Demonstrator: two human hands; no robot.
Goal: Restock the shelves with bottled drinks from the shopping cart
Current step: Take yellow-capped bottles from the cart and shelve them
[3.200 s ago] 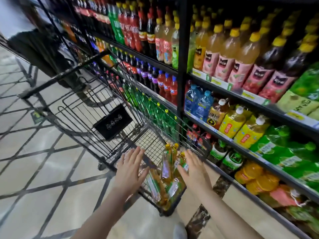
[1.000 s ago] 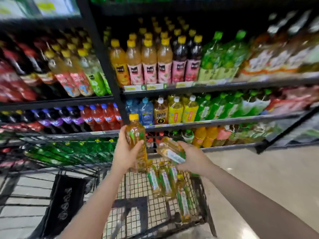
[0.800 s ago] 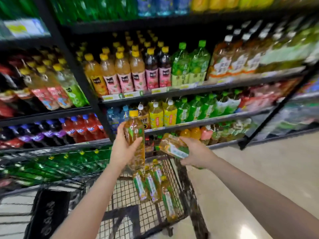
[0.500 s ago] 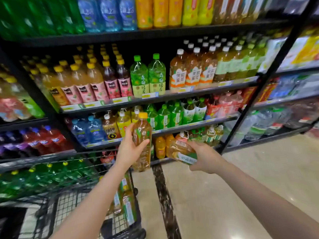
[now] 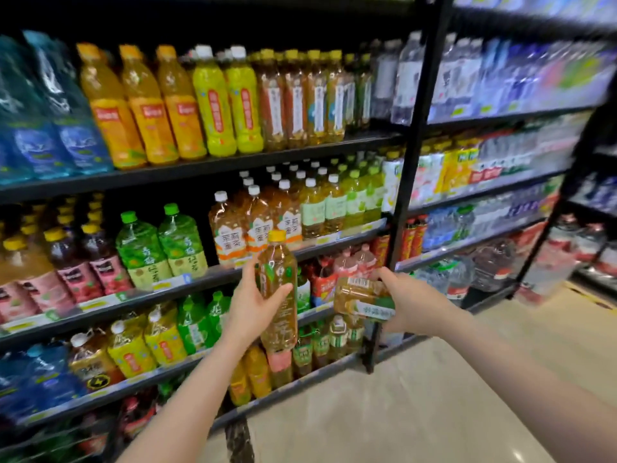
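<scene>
My left hand grips an upright amber tea bottle with a yellow cap and a green label. My right hand grips a second tea bottle of the same kind, lying on its side with its barcode facing up. Both bottles hang in front of the black drink shelves, level with the lower middle rows. The shopping cart is out of view.
Rows of bottled drinks fill the shelves: orange and yellow bottles up top, white-capped tea bottles in the middle. A black upright post divides the shelving; water bottles fill the right bay. Beige tiled floor lies below.
I have lifted two bottles out of the cart and turned right along the shelves. The cart has slipped out of view at the lower left; both hands keep their bottles.
</scene>
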